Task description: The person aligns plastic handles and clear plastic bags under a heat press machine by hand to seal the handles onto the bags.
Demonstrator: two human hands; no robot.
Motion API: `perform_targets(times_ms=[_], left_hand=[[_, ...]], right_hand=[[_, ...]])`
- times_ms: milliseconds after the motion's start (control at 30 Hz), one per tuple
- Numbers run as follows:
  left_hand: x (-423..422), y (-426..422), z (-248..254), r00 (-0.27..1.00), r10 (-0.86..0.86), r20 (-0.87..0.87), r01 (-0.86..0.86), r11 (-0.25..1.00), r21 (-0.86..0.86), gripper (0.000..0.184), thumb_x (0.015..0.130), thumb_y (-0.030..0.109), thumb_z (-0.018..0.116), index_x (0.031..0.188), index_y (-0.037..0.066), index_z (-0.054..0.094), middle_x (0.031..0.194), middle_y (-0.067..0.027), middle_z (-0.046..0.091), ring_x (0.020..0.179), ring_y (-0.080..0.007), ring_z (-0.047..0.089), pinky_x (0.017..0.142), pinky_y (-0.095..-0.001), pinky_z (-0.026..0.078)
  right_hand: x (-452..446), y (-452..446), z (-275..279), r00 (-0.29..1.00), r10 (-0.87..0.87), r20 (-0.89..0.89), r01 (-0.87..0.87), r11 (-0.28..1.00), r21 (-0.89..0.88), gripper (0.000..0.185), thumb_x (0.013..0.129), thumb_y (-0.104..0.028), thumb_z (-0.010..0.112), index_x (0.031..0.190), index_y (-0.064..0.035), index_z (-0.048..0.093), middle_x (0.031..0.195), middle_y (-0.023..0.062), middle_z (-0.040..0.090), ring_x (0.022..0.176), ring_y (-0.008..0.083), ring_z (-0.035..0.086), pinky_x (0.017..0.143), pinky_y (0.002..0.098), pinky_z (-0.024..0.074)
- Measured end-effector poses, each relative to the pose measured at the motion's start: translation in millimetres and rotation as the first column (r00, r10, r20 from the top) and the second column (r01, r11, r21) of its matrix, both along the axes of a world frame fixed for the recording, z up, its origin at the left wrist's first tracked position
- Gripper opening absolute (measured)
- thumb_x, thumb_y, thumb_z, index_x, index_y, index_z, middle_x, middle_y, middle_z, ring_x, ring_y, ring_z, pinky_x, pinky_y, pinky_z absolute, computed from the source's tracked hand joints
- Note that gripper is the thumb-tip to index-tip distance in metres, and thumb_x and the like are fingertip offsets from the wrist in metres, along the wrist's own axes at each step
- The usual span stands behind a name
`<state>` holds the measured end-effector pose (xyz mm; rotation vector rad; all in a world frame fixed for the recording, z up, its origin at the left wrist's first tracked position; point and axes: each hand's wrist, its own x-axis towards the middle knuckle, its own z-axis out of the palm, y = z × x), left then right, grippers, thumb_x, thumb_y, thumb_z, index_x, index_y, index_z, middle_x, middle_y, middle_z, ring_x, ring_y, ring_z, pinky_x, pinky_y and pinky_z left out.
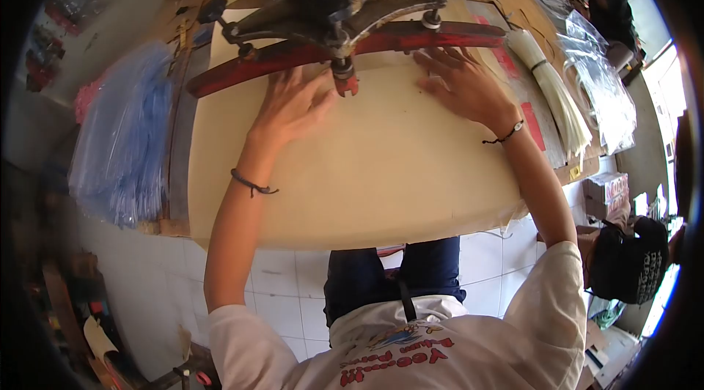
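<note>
A large tan sheet (pixel 352 185) covers the work table, its near edge hanging slightly over the front. My left hand (pixel 290 108) rests on it, fingers stretched away from me and partly under a long curved red bar (pixel 271 64). My right hand (pixel 466 86) lies on the sheet farther right with fingers spread, their tips close to the same bar. Between the hands, a small red forked piece (pixel 346 86) hangs from the dark metal frame (pixel 330 20) that carries the bar. Neither hand appears to hold anything; the left is a little blurred.
Blue-tinted clear plastic bags (pixel 125 141) are piled at the left edge. To the right lie a tied bundle of pale strips (pixel 550 86) and clear plastic packets (pixel 598 75). Another person (pixel 623 258) is at the far right, near stacked boxes (pixel 607 192).
</note>
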<state>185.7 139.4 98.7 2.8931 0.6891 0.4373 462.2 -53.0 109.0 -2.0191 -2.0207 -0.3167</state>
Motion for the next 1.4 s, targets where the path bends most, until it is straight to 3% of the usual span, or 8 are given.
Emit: perform_targets(times_ms=[300, 400, 500, 700, 833, 967, 1167, 1400], left_hand=[[9, -7, -5, 0.995, -0.038, 0.092, 0.026, 0.991, 0.13, 0.052, 0.097, 0.036, 0.059, 0.147, 0.027, 0.054, 0.141, -0.0147, 0.051, 0.134, -0.0394, 0.044, 0.119, -0.0547, 0.023], [9, -12, 1, 0.995, -0.015, 0.101, 0.017, 1.0, -0.014, 0.03, 0.095, 0.031, 0.062, 0.122, 0.019, 0.069, 0.139, -0.0209, 0.05, 0.132, -0.0435, 0.043, 0.116, -0.0586, 0.027], [10, -18, 1, 0.993, -0.019, 0.116, 0.002, 0.99, 0.141, 0.03, 0.095, 0.022, 0.061, 0.123, 0.012, 0.066, 0.128, -0.019, 0.057, 0.125, -0.041, 0.049, 0.112, -0.0569, 0.032], [13, -21, -1, 0.971, -0.155, 0.184, 0.136, 0.984, 0.112, 0.036, 0.094, 0.016, 0.061, 0.125, -0.001, 0.059, 0.128, -0.0173, 0.06, 0.125, -0.0356, 0.052, 0.112, -0.0557, 0.036], [17, -31, 6, 0.983, -0.084, 0.161, 0.083, 0.996, 0.01, 0.04, 0.097, 0.021, 0.061, 0.132, 0.002, 0.055, 0.135, -0.0224, 0.057, 0.13, -0.0432, 0.049, 0.115, -0.0565, 0.033], [32, -51, 5, 0.993, 0.017, 0.114, -0.011, 0.999, -0.05, 0.05, 0.098, 0.025, 0.061, 0.136, -0.005, 0.051, 0.14, -0.026, 0.055, 0.135, -0.0428, 0.048, 0.118, -0.0501, 0.034], [72, -72, -3, 0.98, -0.18, 0.079, 0.179, 0.984, 0.023, 0.053, 0.101, 0.028, 0.057, 0.142, -0.006, 0.05, 0.155, -0.0237, 0.042, 0.145, -0.039, 0.038, 0.121, -0.0448, 0.032], [110, -84, 17, 0.986, -0.168, 0.011, 0.168, 0.985, 0.024, 0.05, 0.096, 0.026, 0.061, 0.138, -0.003, 0.055, 0.133, -0.0259, 0.056, 0.128, -0.0414, 0.054, 0.102, -0.0501, 0.048]], right_hand=[[-2, -11, -2, 0.999, -0.036, 0.014, 0.036, 0.999, 0.02, 0.058, 0.102, -0.048, 0.051, 0.137, -0.0027, 0.058, 0.144, 0.0201, 0.055, 0.142, 0.0341, 0.043, 0.122, 0.0488, 0.0284], [-1, -14, -2, 0.999, -0.02, -0.043, 0.02, 1.0, -0.001, 0.058, 0.102, -0.047, 0.052, 0.137, -0.0009, 0.057, 0.145, 0.0218, 0.053, 0.143, 0.0344, 0.042, 0.122, 0.0492, 0.0285], [0, -17, -5, 0.999, -0.024, -0.026, 0.024, 1.0, -0.001, 0.058, 0.102, -0.046, 0.054, 0.136, 0.0005, 0.056, 0.147, 0.0233, 0.05, 0.143, 0.0352, 0.042, 0.121, 0.0496, 0.0296], [-4, -18, -11, 0.999, -0.045, -0.022, 0.046, 0.998, 0.039, 0.058, 0.101, -0.045, 0.054, 0.136, 0.002, 0.056, 0.146, 0.0247, 0.051, 0.143, 0.0364, 0.042, 0.121, 0.0493, 0.0307], [-2, -14, -13, 1.0, 0.0, -0.029, 0.001, 0.998, 0.067, 0.054, 0.102, -0.041, 0.053, 0.134, 0.0014, 0.057, 0.147, 0.0236, 0.051, 0.143, 0.0364, 0.042, 0.121, 0.0496, 0.0306], [-2, -12, -16, 0.994, 0.078, -0.076, -0.07, 0.992, 0.109, 0.05, 0.102, -0.04, 0.054, 0.132, 0.0006, 0.058, 0.147, 0.0221, 0.052, 0.141, 0.0356, 0.044, 0.121, 0.0494, 0.0304], [-3, -13, -9, 0.997, 0.038, -0.072, -0.034, 0.998, 0.052, 0.051, 0.102, -0.041, 0.054, 0.131, 0.0009, 0.058, 0.146, 0.0211, 0.053, 0.141, 0.0338, 0.046, 0.121, 0.0493, 0.0305], [6, -22, -3, 0.981, 0.064, -0.182, -0.064, 0.998, 0.001, 0.067, 0.1, -0.048, 0.055, 0.14, 0.0055, 0.049, 0.151, 0.0256, 0.046, 0.144, 0.0374, 0.04, 0.122, 0.0492, 0.0292]])
